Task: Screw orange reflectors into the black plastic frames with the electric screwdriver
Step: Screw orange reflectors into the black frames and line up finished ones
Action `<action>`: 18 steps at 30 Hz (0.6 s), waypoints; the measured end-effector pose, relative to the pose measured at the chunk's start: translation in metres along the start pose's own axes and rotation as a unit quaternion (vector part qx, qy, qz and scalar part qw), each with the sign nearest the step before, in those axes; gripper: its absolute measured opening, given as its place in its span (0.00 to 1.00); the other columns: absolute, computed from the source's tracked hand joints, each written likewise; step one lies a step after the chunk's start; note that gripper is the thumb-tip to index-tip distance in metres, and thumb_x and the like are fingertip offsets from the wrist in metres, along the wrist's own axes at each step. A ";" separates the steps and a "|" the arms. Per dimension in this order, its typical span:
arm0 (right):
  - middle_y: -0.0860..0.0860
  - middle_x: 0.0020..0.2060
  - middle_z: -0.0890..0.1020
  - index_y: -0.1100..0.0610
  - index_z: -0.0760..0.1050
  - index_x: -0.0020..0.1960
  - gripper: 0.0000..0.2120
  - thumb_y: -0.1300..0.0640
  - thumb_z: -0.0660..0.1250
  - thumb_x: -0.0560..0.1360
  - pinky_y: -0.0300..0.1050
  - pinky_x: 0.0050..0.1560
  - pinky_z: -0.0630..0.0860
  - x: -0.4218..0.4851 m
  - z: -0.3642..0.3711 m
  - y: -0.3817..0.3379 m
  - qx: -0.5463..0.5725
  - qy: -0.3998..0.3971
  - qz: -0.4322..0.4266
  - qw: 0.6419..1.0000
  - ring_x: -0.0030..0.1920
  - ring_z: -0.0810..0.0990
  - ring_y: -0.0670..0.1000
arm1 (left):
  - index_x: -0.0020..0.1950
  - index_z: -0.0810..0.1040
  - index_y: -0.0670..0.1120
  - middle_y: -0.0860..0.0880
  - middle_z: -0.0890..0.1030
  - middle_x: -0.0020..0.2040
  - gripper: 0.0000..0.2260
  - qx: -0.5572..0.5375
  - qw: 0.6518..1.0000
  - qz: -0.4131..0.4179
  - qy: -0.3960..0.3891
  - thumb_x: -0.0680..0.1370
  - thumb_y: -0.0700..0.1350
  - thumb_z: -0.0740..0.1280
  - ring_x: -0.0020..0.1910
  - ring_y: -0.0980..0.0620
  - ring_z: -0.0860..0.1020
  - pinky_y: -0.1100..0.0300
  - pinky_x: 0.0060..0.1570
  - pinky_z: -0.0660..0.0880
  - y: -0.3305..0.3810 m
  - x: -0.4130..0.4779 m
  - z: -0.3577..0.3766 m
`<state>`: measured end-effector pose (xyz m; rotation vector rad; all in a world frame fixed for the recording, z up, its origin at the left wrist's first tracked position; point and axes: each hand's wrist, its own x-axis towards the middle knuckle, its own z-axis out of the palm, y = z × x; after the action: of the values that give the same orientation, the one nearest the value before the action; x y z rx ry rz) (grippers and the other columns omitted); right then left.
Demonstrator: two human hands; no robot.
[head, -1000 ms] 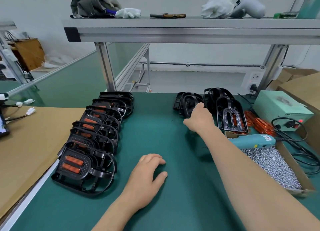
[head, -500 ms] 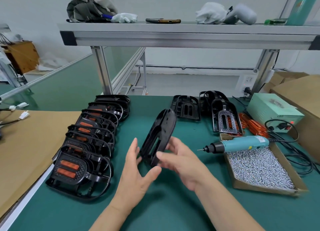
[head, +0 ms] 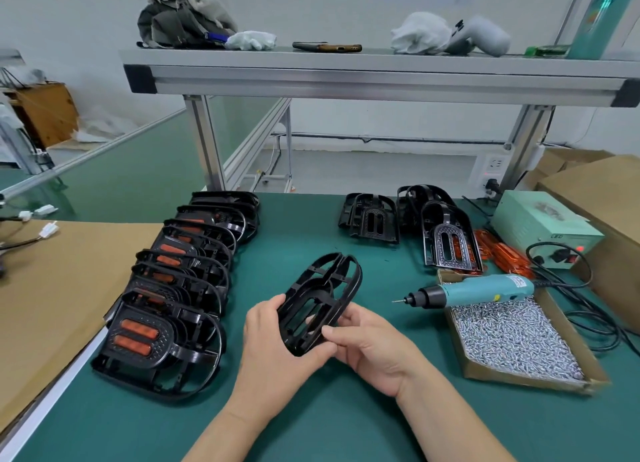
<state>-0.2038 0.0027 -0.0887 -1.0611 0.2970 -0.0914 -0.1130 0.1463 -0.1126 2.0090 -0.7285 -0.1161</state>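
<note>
Leaning black openwork frame [head: 329,288]

Green bench top [head: 311,226] — overlapped row of reflector-fitted frames [head: 180,288] laid along left side; bare black frames [head: 372,219] stood at rear; loose orange reflectors [head: 512,257], screw box [head: 512,376] (cardboard, brimful) and pale power unit [head: 540,224] placed right.

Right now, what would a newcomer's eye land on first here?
The left hand and right hand hold a bare frame over the table's middle. Left of them runs a row of finished frames with orange reflectors; at right the screwdriver rests on a box of screws.
</note>
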 end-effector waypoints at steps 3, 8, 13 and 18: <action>0.56 0.49 0.86 0.64 0.78 0.58 0.09 0.69 0.63 0.80 0.42 0.47 0.81 -0.001 -0.001 -0.001 -0.085 0.037 0.033 0.995 0.47 0.85 0.51 | 0.73 0.63 0.51 0.58 0.64 0.61 0.41 0.032 0.999 0.006 0.006 0.65 0.58 0.76 0.69 0.56 0.62 0.54 0.71 0.63 -0.001 0.001 0.003; 0.54 0.31 0.83 0.60 0.74 0.42 0.12 0.54 0.64 0.81 0.36 0.23 0.69 -0.010 -0.002 -0.014 -0.417 0.098 0.077 0.900 0.30 0.83 0.51 | 0.76 0.61 0.50 0.54 0.60 0.64 0.43 0.075 0.997 -0.006 -0.012 0.61 0.57 0.67 0.69 0.51 0.58 0.52 0.74 0.58 0.000 0.001 0.005; 0.52 0.32 0.85 0.58 0.75 0.41 0.12 0.52 0.66 0.79 0.37 0.22 0.66 -0.018 -0.006 -0.041 -0.462 0.126 -0.001 0.878 0.28 0.83 0.49 | 0.79 0.53 0.54 0.53 0.56 0.69 0.47 0.128 0.990 0.000 -0.065 0.60 0.57 0.65 0.73 0.51 0.53 0.52 0.76 0.54 -0.002 0.001 0.007; 0.52 0.32 0.84 0.59 0.77 0.43 0.06 0.60 0.68 0.79 0.39 0.26 0.69 -0.016 -0.030 -0.081 -0.366 0.209 -0.125 0.898 0.30 0.83 0.49 | 0.80 0.46 0.60 0.60 0.50 0.76 0.47 0.120 0.982 0.027 -0.141 0.63 0.53 0.62 0.78 0.57 0.47 0.55 0.77 0.52 -0.006 0.002 0.003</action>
<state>-0.2217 -0.0589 -0.0290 -1.8328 0.6101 -0.4731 -0.1096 0.1449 -0.1186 2.2252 -1.0171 -0.2977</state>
